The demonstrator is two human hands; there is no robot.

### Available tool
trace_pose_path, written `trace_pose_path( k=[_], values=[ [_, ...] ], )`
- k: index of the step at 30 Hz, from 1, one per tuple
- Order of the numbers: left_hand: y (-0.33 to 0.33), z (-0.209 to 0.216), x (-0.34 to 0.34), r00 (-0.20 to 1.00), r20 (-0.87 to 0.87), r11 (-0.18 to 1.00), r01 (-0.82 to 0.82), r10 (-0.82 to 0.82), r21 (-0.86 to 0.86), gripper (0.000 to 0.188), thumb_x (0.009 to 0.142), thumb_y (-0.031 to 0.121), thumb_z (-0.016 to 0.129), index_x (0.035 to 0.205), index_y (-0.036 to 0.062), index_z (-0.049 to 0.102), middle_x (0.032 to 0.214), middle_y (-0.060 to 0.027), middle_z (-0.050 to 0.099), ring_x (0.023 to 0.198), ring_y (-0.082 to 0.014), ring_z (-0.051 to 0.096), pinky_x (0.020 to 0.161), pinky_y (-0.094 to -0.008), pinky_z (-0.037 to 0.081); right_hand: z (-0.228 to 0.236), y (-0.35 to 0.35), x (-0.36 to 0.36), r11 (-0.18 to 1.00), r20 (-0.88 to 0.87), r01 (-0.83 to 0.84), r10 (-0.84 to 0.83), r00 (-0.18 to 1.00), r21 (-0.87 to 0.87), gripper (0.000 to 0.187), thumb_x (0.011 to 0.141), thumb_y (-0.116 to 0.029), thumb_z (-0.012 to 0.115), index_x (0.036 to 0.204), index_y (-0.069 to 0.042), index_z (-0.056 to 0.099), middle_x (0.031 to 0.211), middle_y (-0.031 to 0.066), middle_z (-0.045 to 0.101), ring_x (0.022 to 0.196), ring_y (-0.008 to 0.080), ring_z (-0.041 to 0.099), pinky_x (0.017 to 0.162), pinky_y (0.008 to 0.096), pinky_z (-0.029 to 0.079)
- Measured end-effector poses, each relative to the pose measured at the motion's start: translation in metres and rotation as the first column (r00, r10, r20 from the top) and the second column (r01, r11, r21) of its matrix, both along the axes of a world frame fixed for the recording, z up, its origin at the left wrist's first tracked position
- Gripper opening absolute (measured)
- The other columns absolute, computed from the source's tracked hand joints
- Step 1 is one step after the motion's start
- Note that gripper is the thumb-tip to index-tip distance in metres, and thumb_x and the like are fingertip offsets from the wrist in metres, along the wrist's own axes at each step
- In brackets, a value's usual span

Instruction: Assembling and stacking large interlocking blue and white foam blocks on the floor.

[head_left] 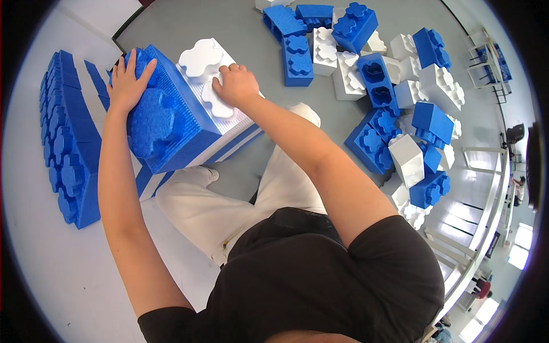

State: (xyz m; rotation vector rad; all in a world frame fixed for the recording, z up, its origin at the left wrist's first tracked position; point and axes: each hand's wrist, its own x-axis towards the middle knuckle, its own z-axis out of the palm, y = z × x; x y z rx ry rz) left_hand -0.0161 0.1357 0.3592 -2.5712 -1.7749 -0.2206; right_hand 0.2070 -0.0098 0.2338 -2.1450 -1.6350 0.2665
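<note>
My left hand lies with its fingers spread over the studs of a large blue building block, near its far end. Right beside that block is a white building block with broad flower-shaped studs. My right hand is on the white block, its fingers bent around the edge of a stud. Both blocks sit side by side on top of a stack, whose lower layers show blue and white stripes. To the left, a blue-and-white wall of stacked blocks adjoins them, bending with the lens.
A loose heap of blue blocks and white blocks covers the grey floor on the right. A white railing runs beyond the heap. My white-trousered legs straddle the area just below the stack.
</note>
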Motion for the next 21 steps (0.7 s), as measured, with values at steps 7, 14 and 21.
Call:
trace_pose_path(
  k=[7, 14, 21],
  values=[
    [-0.007, 0.001, -0.002, 1.0, -0.031, 1.0, 0.006, -0.006, 0.019, 0.104, 0.078, 0.08, 0.06, 0.161, 0.0267, 0.026, 0.166, -0.0189, 0.021, 0.154, -0.0379, 0.016, 0.117, -0.0687, 0.011, -0.001, -0.002, 0.002, 1.0, 0.001, -0.01, 0.01, 1.0, -0.009, 0.045, 0.098, -0.044, 0.05, 0.119, -0.006, 0.064, 0.116, 0.0149, 0.065, 0.112, 0.0309, 0.06, 0.093, 0.0441, 0.049],
    [-0.008, 0.026, 0.002, 0.989, -0.147, 0.998, 0.006, -0.016, -0.063, 0.114, 0.069, 0.074, 0.074, 0.16, 0.0294, 0.024, 0.159, -0.024, 0.027, 0.15, -0.0413, 0.024, 0.114, -0.0715, 0.018, -0.001, -0.008, 0.003, 0.999, -0.023, -0.008, 0.009, 1.0, 0.05, 0.044, 0.097, -0.043, 0.052, 0.117, -0.006, 0.065, 0.115, 0.0145, 0.065, 0.111, 0.0311, 0.059, 0.094, 0.0443, 0.048],
    [0.013, 0.026, -0.022, 0.974, -0.127, 0.979, 0.178, -0.19, -0.098, 0.121, 0.062, 0.053, 0.091, 0.16, 0.0373, 0.02, 0.153, -0.025, 0.031, 0.144, -0.0434, 0.031, 0.114, -0.0617, 0.032, 0.003, -0.009, 0.002, 0.999, -0.042, -0.008, 0.01, 0.999, 0.048, 0.044, 0.097, -0.043, 0.052, 0.118, -0.007, 0.065, 0.115, 0.0149, 0.065, 0.113, 0.0316, 0.059, 0.095, 0.0442, 0.048]
  ],
)
